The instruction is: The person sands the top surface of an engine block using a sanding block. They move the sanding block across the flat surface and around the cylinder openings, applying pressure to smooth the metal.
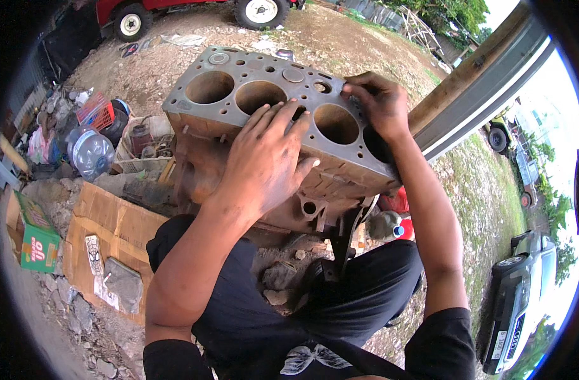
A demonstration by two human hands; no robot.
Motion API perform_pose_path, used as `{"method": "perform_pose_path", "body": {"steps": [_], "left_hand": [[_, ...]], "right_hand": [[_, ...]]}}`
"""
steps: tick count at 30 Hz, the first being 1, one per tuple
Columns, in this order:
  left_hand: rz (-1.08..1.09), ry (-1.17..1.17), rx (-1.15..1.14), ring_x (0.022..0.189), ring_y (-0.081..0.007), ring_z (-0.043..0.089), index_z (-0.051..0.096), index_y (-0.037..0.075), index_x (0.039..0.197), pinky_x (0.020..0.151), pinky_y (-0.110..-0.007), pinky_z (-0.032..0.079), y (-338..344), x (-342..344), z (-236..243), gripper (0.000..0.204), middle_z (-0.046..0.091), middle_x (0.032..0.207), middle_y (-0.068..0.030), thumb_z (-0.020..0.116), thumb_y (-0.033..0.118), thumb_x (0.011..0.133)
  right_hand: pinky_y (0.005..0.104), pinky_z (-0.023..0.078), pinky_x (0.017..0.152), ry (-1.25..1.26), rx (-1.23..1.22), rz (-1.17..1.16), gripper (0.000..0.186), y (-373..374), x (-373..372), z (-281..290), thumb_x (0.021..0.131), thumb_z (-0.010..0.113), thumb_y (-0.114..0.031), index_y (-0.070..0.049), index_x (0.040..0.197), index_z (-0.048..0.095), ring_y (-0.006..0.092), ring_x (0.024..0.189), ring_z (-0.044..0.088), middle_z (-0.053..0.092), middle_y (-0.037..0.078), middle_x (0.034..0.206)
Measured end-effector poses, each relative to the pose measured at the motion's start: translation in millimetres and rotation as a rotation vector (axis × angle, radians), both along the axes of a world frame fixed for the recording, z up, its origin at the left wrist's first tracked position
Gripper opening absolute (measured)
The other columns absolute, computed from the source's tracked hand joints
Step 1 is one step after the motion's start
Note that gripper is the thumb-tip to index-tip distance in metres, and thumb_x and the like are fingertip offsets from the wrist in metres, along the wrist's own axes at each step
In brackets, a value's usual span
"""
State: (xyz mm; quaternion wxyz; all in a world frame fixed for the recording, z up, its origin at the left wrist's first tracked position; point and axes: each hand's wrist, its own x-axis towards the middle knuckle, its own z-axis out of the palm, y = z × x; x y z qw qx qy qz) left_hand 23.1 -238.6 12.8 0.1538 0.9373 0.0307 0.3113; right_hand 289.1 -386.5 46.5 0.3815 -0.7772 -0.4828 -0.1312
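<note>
Not loads to read from where I'm standing, tbh. The green box (39, 237) off to the left has big printed lettering on its side, plus smaller print up near the top edge that I can't make out. Over on the right, the parked car (524, 297) has a pale number plate (497, 345) with dark characters.

Stony ground (147, 69) beneath a flattened cardboard sheet (134, 223), a green carton (37, 235) and broken grey rubble (80, 311).
</note>
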Motion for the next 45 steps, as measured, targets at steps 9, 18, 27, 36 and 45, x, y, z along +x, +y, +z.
{"method": "perform_pose_path", "body": {"steps": [9,18,27,36,45], "left_hand": [[0.006,0.033,0.010,0.151,-0.0422,0.049,0.058,0.001,0.153,0.131,-0.051,0.038,0.2,-0.8,2.5,0.074,0.051,0.164,-0.0231,0.085,0.035,0.093],[-0.003,0.026,0.033,0.155,-0.0411,0.044,0.055,-0.001,0.156,0.134,-0.053,0.032,-2.1,-2.9,-0.9,0.083,0.047,0.166,-0.0240,0.087,0.037,0.090],[0.028,0.063,0.062,0.158,-0.0404,0.040,0.051,-0.004,0.159,0.135,-0.055,0.026,-6.3,-2.3,-1.5,0.085,0.045,0.167,-0.0254,0.084,0.037,0.092],[0.029,0.075,0.060,0.158,-0.0411,0.039,0.049,-0.004,0.159,0.135,-0.055,0.026,-8.0,-0.9,-0.6,0.083,0.043,0.169,-0.0253,0.082,0.036,0.095],[0.022,0.087,0.090,0.157,-0.0432,0.040,0.049,-0.005,0.159,0.134,-0.055,0.027,-9.9,-1.4,1.5,0.084,0.043,0.169,-0.0257,0.082,0.038,0.095]], "right_hand": [[0.0327,0.061,0.087,0.143,0.141,-0.088,0.017,6.0,-12.1,9.7,0.097,0.084,-0.021,-0.011,0.110,0.087,0.0152,0.092,0.080,0.086,0.005,0.097],[0.0333,0.061,0.086,0.097,-0.003,-0.019,0.021,2.1,-15.6,11.6,0.097,0.084,-0.024,-0.010,0.113,0.086,0.0140,0.090,0.078,0.085,0.005,0.096],[0.0370,0.061,0.084,0.114,-0.013,-0.083,0.020,5.1,-23.1,14.3,0.096,0.084,-0.026,-0.014,0.112,0.087,0.0209,0.088,0.081,0.085,0.009,0.097],[0.0348,0.061,0.080,0.056,-0.103,-0.086,0.019,11.0,-19.7,17.3,0.095,0.085,-0.023,-0.014,0.111,0.087,0.0186,0.081,0.078,0.085,0.008,0.096],[0.0344,0.062,0.084,0.145,0.060,-0.048,0.018,2.4,-18.3,11.3,0.095,0.085,-0.021,-0.011,0.111,0.086,0.0176,0.085,0.080,0.085,0.008,0.097]]}}
